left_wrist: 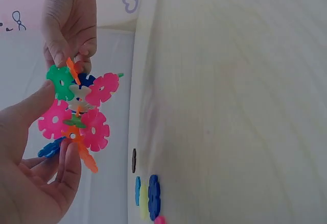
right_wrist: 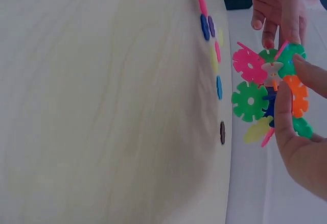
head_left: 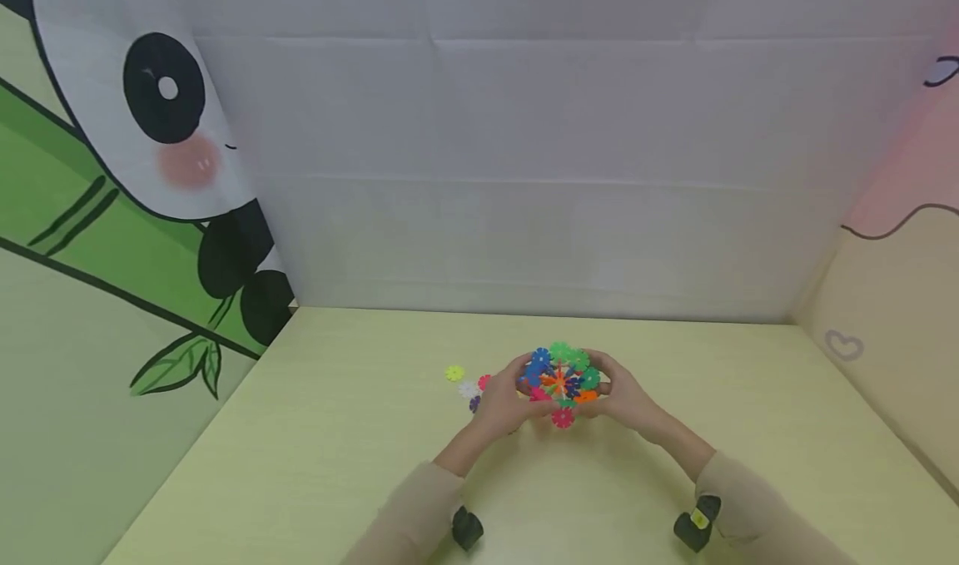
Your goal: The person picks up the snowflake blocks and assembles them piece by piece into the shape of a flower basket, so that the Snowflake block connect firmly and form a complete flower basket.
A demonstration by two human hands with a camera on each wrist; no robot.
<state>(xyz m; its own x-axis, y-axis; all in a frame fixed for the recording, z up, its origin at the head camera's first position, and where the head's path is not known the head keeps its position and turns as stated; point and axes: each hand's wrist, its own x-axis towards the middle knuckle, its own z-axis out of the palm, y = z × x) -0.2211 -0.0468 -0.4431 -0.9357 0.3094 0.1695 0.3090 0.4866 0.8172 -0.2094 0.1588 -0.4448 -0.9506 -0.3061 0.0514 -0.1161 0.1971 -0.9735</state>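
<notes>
Between both hands is a ball-like cluster of interlocking plastic snowflake discs [head_left: 560, 380], in pink, green, blue, orange, white and yellow, held up over the table. My left hand [head_left: 504, 403] grips its left side; in the left wrist view the thumb lies at a green disc [left_wrist: 62, 82] and the fingers at orange and blue discs underneath. From the other side my right hand [head_left: 628, 400] holds the cluster, its thumb and fingers around an orange disc [right_wrist: 297, 96] in the right wrist view. The discs at the cluster's core partly hide one another.
Loose discs lie on the pale wooden table [head_left: 360, 432] left of and behind the cluster, among them a yellow disc [head_left: 454, 373], a white disc [head_left: 468, 389] and a dark brown disc [right_wrist: 223, 132]. A white sheet [head_left: 509, 174] hangs behind the table; printed panels flank it.
</notes>
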